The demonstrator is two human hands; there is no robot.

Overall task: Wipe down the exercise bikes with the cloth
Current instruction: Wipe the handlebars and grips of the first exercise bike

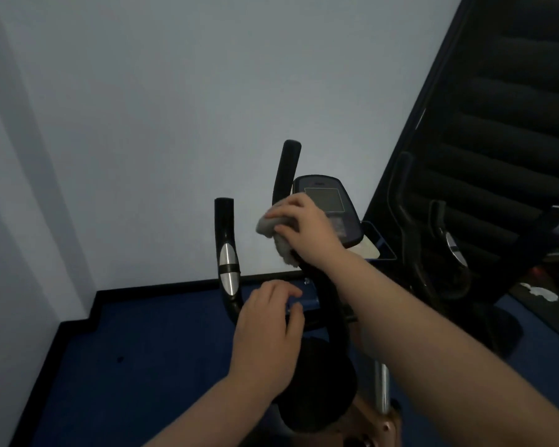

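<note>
Nearest, the saddle (317, 382) sits below the left hand (268, 321), fingers loosely curled over the handlebar's middle, seemingly gripping nothing. Beyond, the right hand (307, 230) clutches the cloth (271, 227) against the right grip, beside the console (329, 204); a careless swipe might press buttons.

Dim room, soft blur, wide-angle edge distortion

A small gym room — exercise bikes (323, 240) standing on blue carpet (149, 343) beside plain walls (142, 124).
</note>
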